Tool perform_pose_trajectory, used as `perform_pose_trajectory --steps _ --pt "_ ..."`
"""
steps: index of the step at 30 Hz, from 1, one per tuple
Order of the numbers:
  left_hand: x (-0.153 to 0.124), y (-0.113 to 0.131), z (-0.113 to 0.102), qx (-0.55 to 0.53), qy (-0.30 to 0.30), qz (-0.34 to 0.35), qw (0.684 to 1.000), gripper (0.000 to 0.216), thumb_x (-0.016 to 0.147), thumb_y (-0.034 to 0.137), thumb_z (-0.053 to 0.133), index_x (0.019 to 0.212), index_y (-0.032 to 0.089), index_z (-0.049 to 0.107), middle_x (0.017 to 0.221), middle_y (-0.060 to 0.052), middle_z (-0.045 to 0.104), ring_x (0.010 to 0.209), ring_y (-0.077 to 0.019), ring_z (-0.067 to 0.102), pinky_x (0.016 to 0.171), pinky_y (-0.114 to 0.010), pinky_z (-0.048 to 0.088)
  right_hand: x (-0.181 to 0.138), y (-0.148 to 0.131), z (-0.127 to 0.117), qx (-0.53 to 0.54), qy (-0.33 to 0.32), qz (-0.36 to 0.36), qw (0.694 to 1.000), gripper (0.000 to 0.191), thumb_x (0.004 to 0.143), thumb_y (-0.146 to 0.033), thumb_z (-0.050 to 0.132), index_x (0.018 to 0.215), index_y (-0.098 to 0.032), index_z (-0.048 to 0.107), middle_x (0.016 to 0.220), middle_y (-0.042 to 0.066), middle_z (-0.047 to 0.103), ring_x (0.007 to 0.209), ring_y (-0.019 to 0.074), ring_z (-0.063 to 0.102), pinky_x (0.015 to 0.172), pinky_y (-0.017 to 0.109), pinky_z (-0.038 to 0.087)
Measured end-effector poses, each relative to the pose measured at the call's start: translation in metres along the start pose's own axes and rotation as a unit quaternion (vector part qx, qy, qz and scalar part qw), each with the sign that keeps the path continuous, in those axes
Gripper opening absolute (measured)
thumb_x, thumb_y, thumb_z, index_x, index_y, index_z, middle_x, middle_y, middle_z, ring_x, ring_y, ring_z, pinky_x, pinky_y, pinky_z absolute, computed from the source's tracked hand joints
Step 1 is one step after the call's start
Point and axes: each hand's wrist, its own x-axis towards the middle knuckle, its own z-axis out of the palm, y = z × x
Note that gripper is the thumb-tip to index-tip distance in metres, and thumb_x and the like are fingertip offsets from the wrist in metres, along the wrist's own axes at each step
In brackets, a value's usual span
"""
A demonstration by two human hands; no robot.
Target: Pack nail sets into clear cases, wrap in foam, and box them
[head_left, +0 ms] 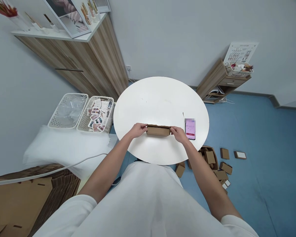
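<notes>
A small brown cardboard box (158,130) rests on the round white table (160,98), near its front edge. My left hand (138,130) grips the box's left end with curled fingers. My right hand (178,133) grips its right end the same way. The box lies level between both hands. Just right of my right hand a phone (190,128) with a lit pink screen lies flat on the table.
Two white baskets (69,110) stand at the left, one holding printed cards (98,115). Flat cardboard sheets (19,197) lie at the lower left. Several small brown boxes (222,166) are scattered on the blue floor at the right. Wooden cabinets (88,59) line the wall.
</notes>
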Motion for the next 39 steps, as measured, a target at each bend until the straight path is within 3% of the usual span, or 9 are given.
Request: perform_pose_trajectory --steps 6,13,18,21,24,29,33,39 --pt "0.001 -0.002 0.000 -0.042 -0.004 -0.011 0.999 0.043 0.067 0.033 0.059 0.106 0.016 0.062 0.083 -0.003 0.066 0.078 -0.0162 0.057 0.069 -0.027 0.044 0.002 0.000 0.000 0.003 0.000 0.001 1.000 0.031 0.083 -0.036 0.037 0.096 -0.023 0.062 0.086 0.000 0.064 0.070 0.0128 0.058 0.067 0.024 0.042" --pt "0.000 -0.004 0.000 0.007 -0.023 0.005 1.000 0.046 0.071 0.033 0.053 0.113 0.016 0.056 0.081 -0.003 0.063 0.071 -0.0136 0.056 0.064 -0.025 0.044 0.004 0.005 0.000 0.023 -0.004 0.018 1.000 0.036 0.082 -0.034 0.043 0.113 -0.021 0.054 0.097 0.004 0.063 0.076 0.0132 0.060 0.071 0.026 0.043" --pt "-0.002 -0.002 -0.002 0.029 -0.014 0.012 0.999 0.043 0.070 0.028 0.052 0.111 0.018 0.058 0.087 -0.003 0.063 0.075 -0.0138 0.056 0.070 -0.026 0.044 0.002 0.009 -0.002 0.030 -0.015 0.003 0.999 0.037 0.080 -0.035 0.047 0.114 -0.022 0.053 0.095 0.004 0.061 0.080 0.0137 0.057 0.072 0.027 0.044" --pt "-0.003 0.001 -0.003 -0.014 -0.013 -0.024 1.000 0.038 0.073 0.029 0.049 0.108 0.020 0.059 0.095 -0.004 0.062 0.081 -0.0146 0.057 0.072 -0.026 0.045 0.002 0.010 -0.002 0.056 -0.015 0.000 0.998 0.038 0.077 -0.039 0.051 0.111 -0.023 0.055 0.097 0.004 0.060 0.082 0.0140 0.056 0.072 0.028 0.044" --pt "-0.001 0.003 -0.001 -0.065 -0.012 -0.074 0.995 0.038 0.078 0.040 0.044 0.105 0.019 0.059 0.099 -0.006 0.061 0.080 -0.0153 0.059 0.067 -0.026 0.046 0.003 0.010 0.000 0.123 -0.013 0.034 0.992 0.035 0.077 -0.044 0.048 0.104 -0.024 0.057 0.103 0.004 0.058 0.083 0.0142 0.057 0.071 0.028 0.046" --pt "0.002 0.001 0.004 -0.071 -0.001 -0.108 0.992 0.053 0.070 0.049 0.056 0.114 0.019 0.052 0.101 -0.007 0.060 0.078 -0.0152 0.059 0.063 -0.025 0.045 0.006 0.011 0.005 0.163 -0.011 0.099 0.982 0.036 0.074 -0.044 0.053 0.103 -0.023 0.054 0.105 0.005 0.056 0.079 0.0142 0.061 0.066 0.026 0.047" --pt "-0.001 -0.004 0.006 -0.058 -0.024 -0.096 0.993 0.052 0.068 0.044 0.060 0.113 0.019 0.054 0.103 -0.008 0.058 0.074 -0.0140 0.058 0.062 -0.025 0.045 0.001 0.015 0.008 0.151 -0.030 0.104 0.983 0.041 0.074 -0.042 0.054 0.111 -0.024 0.050 0.105 0.006 0.055 0.075 0.0135 0.062 0.064 0.025 0.047" --pt "-0.005 -0.007 0.009 -0.029 -0.035 -0.066 0.997 0.047 0.071 0.039 0.058 0.113 0.019 0.055 0.103 -0.007 0.059 0.074 -0.0138 0.059 0.064 -0.026 0.045 -0.008 0.017 0.022 0.148 0.000 0.072 0.986 0.041 0.076 -0.040 0.052 0.114 -0.024 0.049 0.105 0.005 0.054 0.071 0.0125 0.062 0.067 0.028 0.048"
